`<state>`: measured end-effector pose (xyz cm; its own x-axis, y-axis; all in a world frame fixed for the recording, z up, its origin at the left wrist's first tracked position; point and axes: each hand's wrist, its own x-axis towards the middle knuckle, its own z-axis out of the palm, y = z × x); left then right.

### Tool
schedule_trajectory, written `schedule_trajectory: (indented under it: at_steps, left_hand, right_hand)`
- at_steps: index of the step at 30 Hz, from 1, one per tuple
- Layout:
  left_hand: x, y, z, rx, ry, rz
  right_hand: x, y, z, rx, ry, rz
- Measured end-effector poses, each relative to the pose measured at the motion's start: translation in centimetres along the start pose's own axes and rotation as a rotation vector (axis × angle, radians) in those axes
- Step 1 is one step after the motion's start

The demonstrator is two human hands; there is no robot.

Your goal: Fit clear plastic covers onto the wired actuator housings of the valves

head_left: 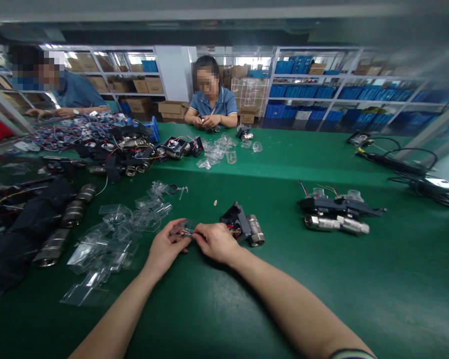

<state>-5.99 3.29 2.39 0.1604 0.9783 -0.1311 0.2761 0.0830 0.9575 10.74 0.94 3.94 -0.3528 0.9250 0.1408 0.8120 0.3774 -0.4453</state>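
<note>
My left hand [167, 245] and my right hand [216, 241] meet over the green table [247, 299], fingers pinched together on a small clear plastic part [183, 228] with red and coloured wires. Just right of my right hand lies a black housing with a metal valve fitting [243, 227], joined to the wires. To the left of my left hand spreads a heap of clear plastic covers [112, 239].
Two finished valve units [336, 214] lie to the right. Black housings and metal fittings [63, 219] pile up at the left. Across the table a person [211, 102] works with both hands; another person [60, 89] sits at the far left. Cables [404, 164] lie at the right.
</note>
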Motion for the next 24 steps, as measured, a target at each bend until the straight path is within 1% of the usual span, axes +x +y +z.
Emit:
schedule_trajectory:
  at_steps: [3, 6, 11, 14, 18, 21, 24]
  left_hand:
    - [-0.4, -0.3, 0.5, -0.07, -0.043, -0.012]
    - [-0.5, -0.5, 0.5, -0.076, -0.095, -0.02]
    - [-0.6, -0.9, 0.6, -0.014, -0.057, 0.019]
    - [-0.8, -0.9, 0.5, -0.036, -0.085, 0.033]
    - [-1.0, -0.6, 0.0, -0.062, -0.114, -0.007]
    - [-1.1, -0.5, -0.2, -0.069, -0.098, -0.008]
    - [-1.2, -0.8, -0.2, -0.029, -0.067, 0.043]
  right_hand:
    - [0.1, 0.0, 0.1, -0.028, -0.043, 0.012]
    - [0.3, -0.1, 0.0, -0.026, -0.052, 0.018]
    - [0.3, -0.2, -0.4, -0.015, -0.046, 0.021]
    - [0.3, -0.2, -0.5, -0.001, -0.051, 0.032]
    - [0.4, -0.2, -0.5, 0.031, -0.042, 0.035]
    - [0.4, -0.1, -0.4, 0.031, -0.039, 0.038]
    - [0.5, -0.1, -0.4, 0.053, -0.036, 0.039]
